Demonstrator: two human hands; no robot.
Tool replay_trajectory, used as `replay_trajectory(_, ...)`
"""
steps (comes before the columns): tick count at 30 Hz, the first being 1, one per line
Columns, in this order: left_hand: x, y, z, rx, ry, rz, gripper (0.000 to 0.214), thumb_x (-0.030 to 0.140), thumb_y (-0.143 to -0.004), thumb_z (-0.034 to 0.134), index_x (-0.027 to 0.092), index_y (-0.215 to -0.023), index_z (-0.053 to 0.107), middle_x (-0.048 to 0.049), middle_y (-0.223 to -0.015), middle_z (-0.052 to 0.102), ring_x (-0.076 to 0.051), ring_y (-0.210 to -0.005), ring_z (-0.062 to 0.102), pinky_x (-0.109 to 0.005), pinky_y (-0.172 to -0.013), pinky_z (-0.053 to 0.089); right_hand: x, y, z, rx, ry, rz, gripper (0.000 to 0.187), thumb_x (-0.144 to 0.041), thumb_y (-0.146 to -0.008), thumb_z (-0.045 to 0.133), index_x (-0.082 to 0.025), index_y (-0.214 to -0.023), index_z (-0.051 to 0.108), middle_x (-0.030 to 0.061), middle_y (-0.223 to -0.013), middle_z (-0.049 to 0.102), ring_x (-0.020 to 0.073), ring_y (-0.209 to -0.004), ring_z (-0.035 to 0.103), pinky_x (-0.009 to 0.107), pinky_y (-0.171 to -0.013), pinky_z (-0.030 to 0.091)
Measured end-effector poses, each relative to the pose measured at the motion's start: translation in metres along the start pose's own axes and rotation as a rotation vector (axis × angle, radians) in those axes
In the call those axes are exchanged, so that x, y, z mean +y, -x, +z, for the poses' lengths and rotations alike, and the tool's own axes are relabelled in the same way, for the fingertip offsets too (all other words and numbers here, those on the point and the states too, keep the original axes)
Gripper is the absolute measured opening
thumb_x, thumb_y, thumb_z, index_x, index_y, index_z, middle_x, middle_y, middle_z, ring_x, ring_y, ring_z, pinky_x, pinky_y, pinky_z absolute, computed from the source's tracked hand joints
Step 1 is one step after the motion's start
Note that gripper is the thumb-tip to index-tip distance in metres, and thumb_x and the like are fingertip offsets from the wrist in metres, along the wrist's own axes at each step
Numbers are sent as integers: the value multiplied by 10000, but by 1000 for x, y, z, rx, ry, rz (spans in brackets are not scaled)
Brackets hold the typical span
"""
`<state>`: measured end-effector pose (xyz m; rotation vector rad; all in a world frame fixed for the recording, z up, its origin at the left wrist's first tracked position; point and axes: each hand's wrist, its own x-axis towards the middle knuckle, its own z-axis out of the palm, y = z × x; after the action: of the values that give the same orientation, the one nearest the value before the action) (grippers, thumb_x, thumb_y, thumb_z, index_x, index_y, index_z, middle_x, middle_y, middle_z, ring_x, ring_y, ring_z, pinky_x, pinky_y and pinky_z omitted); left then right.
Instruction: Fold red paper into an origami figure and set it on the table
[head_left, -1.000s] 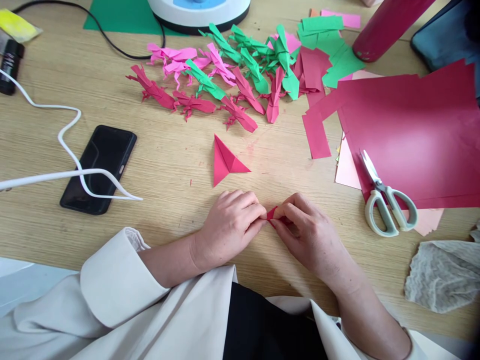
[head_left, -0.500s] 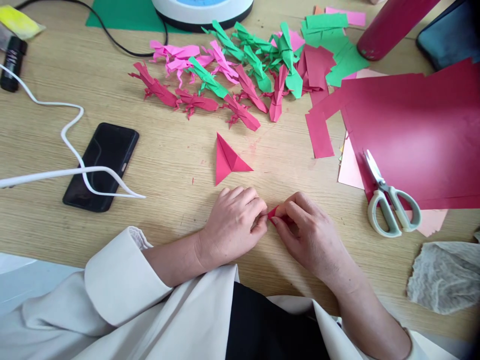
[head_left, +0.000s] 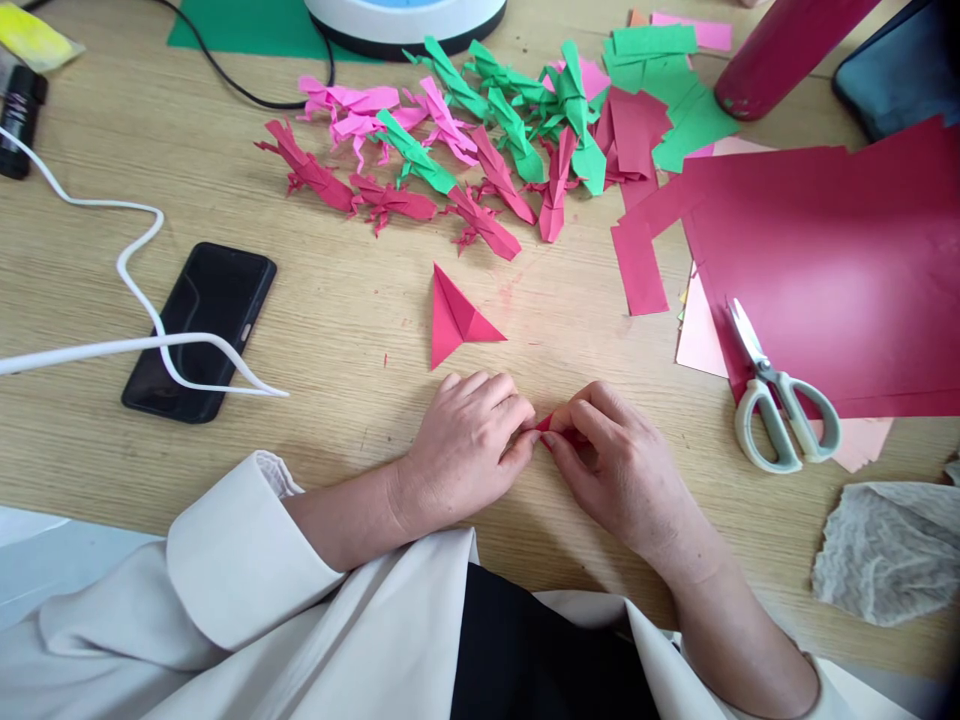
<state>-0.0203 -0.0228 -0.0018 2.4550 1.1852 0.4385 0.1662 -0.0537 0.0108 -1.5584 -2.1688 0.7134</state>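
Note:
My left hand (head_left: pixel 466 445) and my right hand (head_left: pixel 616 466) meet at the near middle of the wooden table (head_left: pixel 360 330). Both pinch a small folded red paper piece (head_left: pixel 546 423); only a red corner shows between the fingertips, the rest is hidden under my fingers. Just beyond my hands lies a red folded paper triangle (head_left: pixel 454 318), flat and untouched. Farther back is a row of finished folded paper figures (head_left: pixel 450 160) in red, pink and green.
Large red paper sheets (head_left: pixel 825 270) lie at the right with scissors (head_left: pixel 780 400) on their near edge. A red strip (head_left: pixel 639 268) and green scraps (head_left: pixel 675 90) lie behind. A black phone (head_left: pixel 201 332) under a white cable (head_left: pixel 142 300) is at left. Grey cloth (head_left: pixel 885 550) sits at near right.
My fingertips have shifted slightly on the small red piece, covering a little more of it. Nothing else on the table has moved.

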Motion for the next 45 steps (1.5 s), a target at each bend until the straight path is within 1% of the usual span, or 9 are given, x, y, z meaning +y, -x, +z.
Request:
replay_trajectory(16,5,-4,2,-36,-103,-52,106,215,-849,631,191,-785,550,-41,-859,620,-213,-832,562,-366,-726,347,-2,-2,5,23,42,-3,147,-119,-890,532,-210,-778,508,44,-815,515,188,-731,499,324,-652,410)
replay_trajectory(24,2,-5,1,-50,-98,-33,55,202,-895,580,188,-844,566,-29,-872,627,-198,-813,560,-361,-716,339,-2,-1,4,7,44,-6,153,-92,-895,515,-208,-796,496,44,-820,516,190,-737,505,326,-665,410)
replay_trajectory(26,-1,-3,-1,-45,-65,-3,56,173,-912,548,186,-866,577,-25,-865,631,-190,-810,560,-352,-721,346,-1,-1,4,7,38,-3,154,-99,-901,517,-207,-793,494,42,-820,514,186,-730,503,321,-656,405)
replay_trajectory(30,-7,7,-7,7,20,82,157,121,-952,465,177,-915,606,-27,-864,642,-170,-842,564,-325,-777,394,-1,-1,3,11,22,6,154,-97,-906,515,-203,-796,497,43,-832,522,183,-744,510,319,-671,408)
replay_trajectory(33,-8,17,-10,52,-41,187,205,134,-974,465,178,-1061,646,-40,-948,675,-173,-863,558,-331,-810,414,-1,-1,4,14,23,6,146,-92,-898,526,-197,-799,505,41,-832,521,181,-739,508,318,-677,408)
replay_trajectory(35,-7,22,-11,57,-112,260,253,158,-990,468,176,-1179,635,-48,-1024,692,-178,-887,560,-344,-829,422,-1,-1,4,15,25,5,146,-88,-893,531,-195,-798,507,40,-830,518,179,-734,506,314,-677,406)
replay_trajectory(37,-6,25,-11,49,-187,302,286,171,-1000,461,168,-1237,621,-50,-1049,699,-183,-891,559,-354,-827,428,-1,-1,4,18,22,1,143,-89,-892,533,-194,-799,508,39,-829,519,178,-740,509,310,-681,405)
replay_trajectory(41,-5,25,-9,26,-305,341,284,178,-1004,459,149,-1222,639,-57,-1074,698,-187,-869,552,-364,-793,444,1,-1,2,8,-5,-4,140,-89,-896,527,-190,-801,514,36,-836,527,169,-744,508,298,-687,401)
replay_trajectory(45,-6,24,-8,31,-360,448,270,134,-994,460,115,-1183,651,-80,-1174,673,-186,-893,556,-353,-774,464,5,0,-2,-21,-58,-3,160,-39,-866,517,-191,-820,523,21,-854,544,149,-747,524,275,-689,398)
